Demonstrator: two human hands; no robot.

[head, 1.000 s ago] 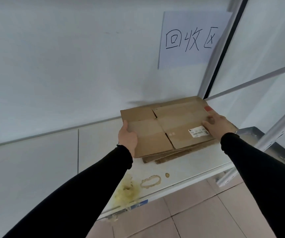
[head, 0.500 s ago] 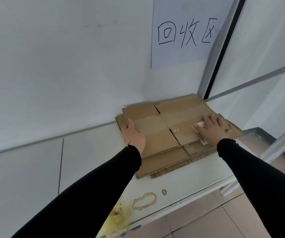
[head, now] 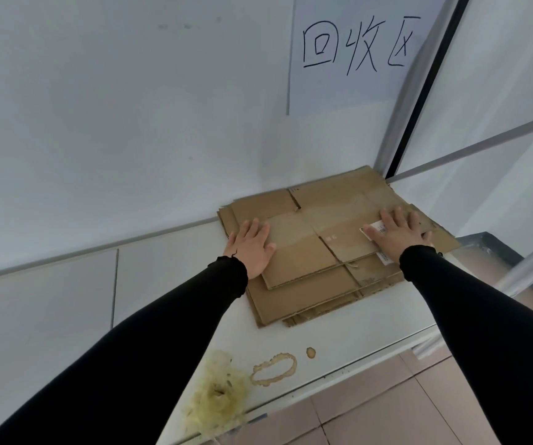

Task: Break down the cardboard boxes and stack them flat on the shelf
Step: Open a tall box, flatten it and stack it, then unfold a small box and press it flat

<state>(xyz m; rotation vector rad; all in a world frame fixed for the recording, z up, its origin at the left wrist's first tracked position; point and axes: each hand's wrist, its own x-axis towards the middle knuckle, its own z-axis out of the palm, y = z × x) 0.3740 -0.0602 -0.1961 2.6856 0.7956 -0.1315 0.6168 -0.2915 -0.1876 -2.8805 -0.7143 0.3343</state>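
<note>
The white wall (head: 114, 107) fills the upper left and centre of the frame. A white shelf (head: 168, 284) runs from lower left to right centre beneath it, with tan floor tiles (head: 387, 409) showing in the lower right corner. A sheet of paper (head: 348, 85) with three handwritten characters is fixed to the wall at upper right.

The flattened cardboard boxes (head: 306, 297) lie stacked on the shelf at centre right, pushed against the wall and into the corner beside a dark vertical post (head: 425, 85). The layers are offset, with lower sheets projecting toward the shelf's front edge. The top box (head: 316, 248) sits flat on the pile.

My arms, in black sleeves (head: 149, 342), reach in from the lower left and lower right. My left hand (head: 252, 245) lies palm down on the left edge of the top box, fingers straight and spread, gripping nothing. My right hand (head: 396, 236) lies palm down on the right portion of the same box, fingers likewise extended and apart, pressing flat. It partly covers a white shipping label (head: 372, 229).

On the shelf in the lower centre of the frame there is a yellowish dried stain (head: 220, 399), a brown ring mark (head: 274, 370) beside it, and a small brown spot (head: 311, 352) just right of the ring.
</note>
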